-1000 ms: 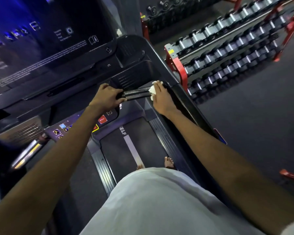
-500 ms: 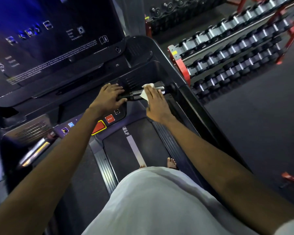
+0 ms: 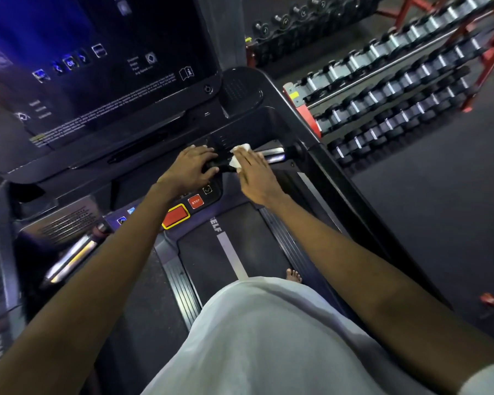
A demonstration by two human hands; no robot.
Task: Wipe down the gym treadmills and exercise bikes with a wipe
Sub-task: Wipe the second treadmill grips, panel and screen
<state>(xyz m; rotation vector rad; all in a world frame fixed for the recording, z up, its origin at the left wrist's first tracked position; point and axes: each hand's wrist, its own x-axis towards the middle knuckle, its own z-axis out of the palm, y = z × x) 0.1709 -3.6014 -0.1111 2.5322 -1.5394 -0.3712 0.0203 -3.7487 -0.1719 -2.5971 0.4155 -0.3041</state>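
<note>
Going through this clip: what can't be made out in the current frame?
Wipe: head view, mostly under the right hand; only white edges show.
Handlebar: head view, middle covered by the left hand and right hand.
Console print: head view, too small and blurred.
Dumbbell rack: head view, cut off by the right edge.

1. The right hand (image 3: 255, 175) now sits much farther left on the handlebar (image 3: 274, 154) than a second ago, when it was at the bar's right end. It lies just beside the left hand (image 3: 193, 169).
2. The wipe (image 3: 238, 158) moves with it, pressed under straight fingers.
3. The bar's shiny right stretch, covered before, now shows bare.
4. The left hand's fingers lie flatter and more spread than before.
</note>
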